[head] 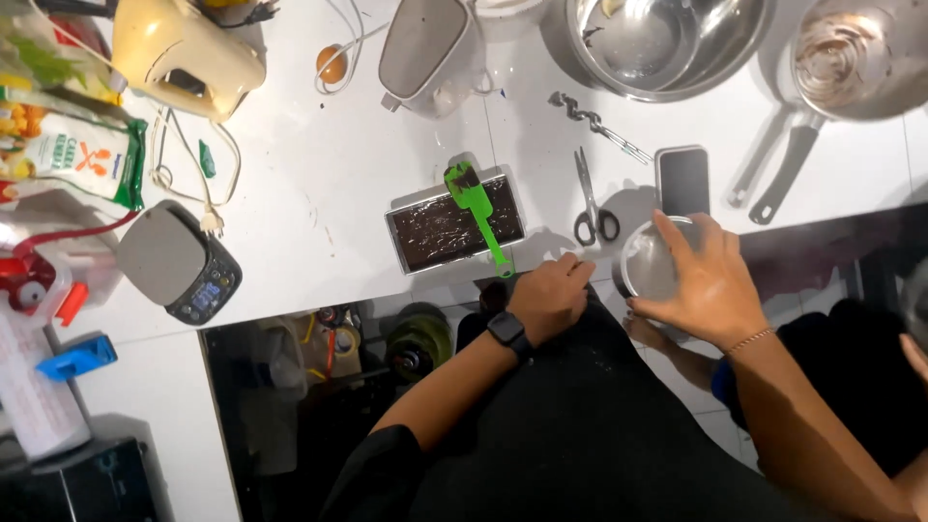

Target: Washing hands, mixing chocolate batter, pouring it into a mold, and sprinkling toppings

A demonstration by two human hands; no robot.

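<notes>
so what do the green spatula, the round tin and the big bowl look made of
green spatula: likely plastic or silicone, bright uniform colour, matte.
round tin under the right hand: metal, dull silver-grey sheen.
big bowl: looks like stainless steel, shiny with mirror-like reflections.

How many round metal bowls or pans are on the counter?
3, though others may lie out of view. A steel mixing bowl sits top centre, a long-handled saucepan top right, and a small round tin is under the right hand at the counter edge.
</notes>
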